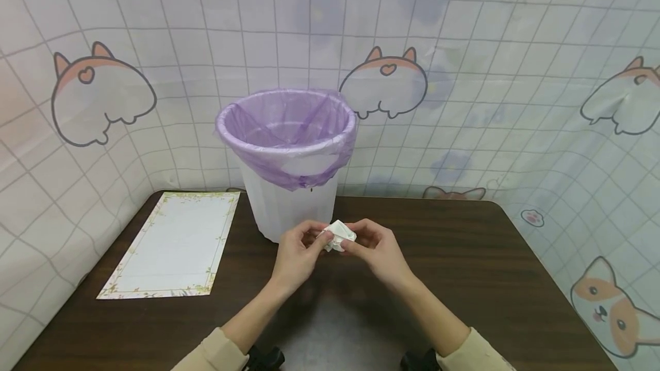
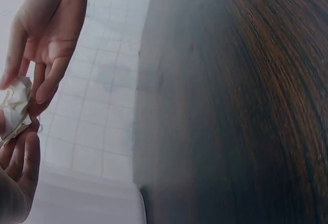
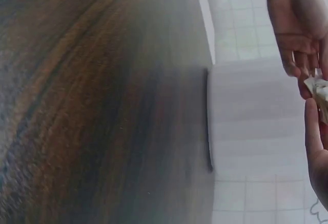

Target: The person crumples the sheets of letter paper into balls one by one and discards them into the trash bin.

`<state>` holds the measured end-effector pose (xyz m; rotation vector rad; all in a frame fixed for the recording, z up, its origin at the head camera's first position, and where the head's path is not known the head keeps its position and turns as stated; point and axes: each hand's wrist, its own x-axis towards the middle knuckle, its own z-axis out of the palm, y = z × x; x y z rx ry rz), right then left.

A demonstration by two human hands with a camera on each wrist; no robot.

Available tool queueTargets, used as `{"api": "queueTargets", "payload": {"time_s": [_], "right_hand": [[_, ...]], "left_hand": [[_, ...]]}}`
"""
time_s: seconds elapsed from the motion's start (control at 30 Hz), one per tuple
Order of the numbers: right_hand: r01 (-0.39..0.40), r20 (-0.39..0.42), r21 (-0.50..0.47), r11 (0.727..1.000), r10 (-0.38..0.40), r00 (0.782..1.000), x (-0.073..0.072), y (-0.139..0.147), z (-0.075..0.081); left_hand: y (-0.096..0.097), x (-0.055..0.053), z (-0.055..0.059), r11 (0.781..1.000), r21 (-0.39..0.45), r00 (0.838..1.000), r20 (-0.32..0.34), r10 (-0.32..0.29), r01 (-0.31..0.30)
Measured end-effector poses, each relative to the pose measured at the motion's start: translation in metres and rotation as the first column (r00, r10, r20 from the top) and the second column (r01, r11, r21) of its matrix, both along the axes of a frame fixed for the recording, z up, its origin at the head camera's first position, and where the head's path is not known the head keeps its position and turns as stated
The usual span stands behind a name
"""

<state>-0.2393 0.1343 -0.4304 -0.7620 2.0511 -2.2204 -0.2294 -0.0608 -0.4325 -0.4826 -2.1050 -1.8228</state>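
Note:
A small crumpled white paper (image 1: 340, 236), seemingly folded over on itself, is held between both hands above the dark table. My left hand (image 1: 299, 253) pinches its left side with thumb and fingers. From the other side my right hand (image 1: 380, 252) grips it the same way, thumb at the front. In the left wrist view the crumpled paper (image 2: 17, 108) shows at the left edge between the two hands. The right wrist view catches only part of the paper (image 3: 319, 92), cut off at the right edge.
Just beyond the hands stands a white trash bin (image 1: 289, 205) lined with a purple bag (image 1: 304, 172) folded over its rim. A white sheet with a floral border (image 1: 172, 245) lies on the dark wooden table (image 1: 464, 279) at the left. Grid-patterned cloth (image 1: 464, 102) surrounds the table.

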Motion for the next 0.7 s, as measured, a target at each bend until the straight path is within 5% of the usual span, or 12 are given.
{"api": "queueTargets", "payload": {"time_s": [0.4,0.7], "right_hand": [[0.066,0.002,0.019,0.998,-0.066,0.998,0.003,-0.001,0.012],[-0.059,0.037,-0.052,0.997,0.061,0.997,0.002,0.003,0.012]], "left_hand": [[-0.003,0.004,0.008,0.999,-0.041,0.997,-0.082,-0.009,0.006],[-0.008,0.003,0.013,0.999,-0.044,0.995,-0.103,-0.016,0.011]]}}
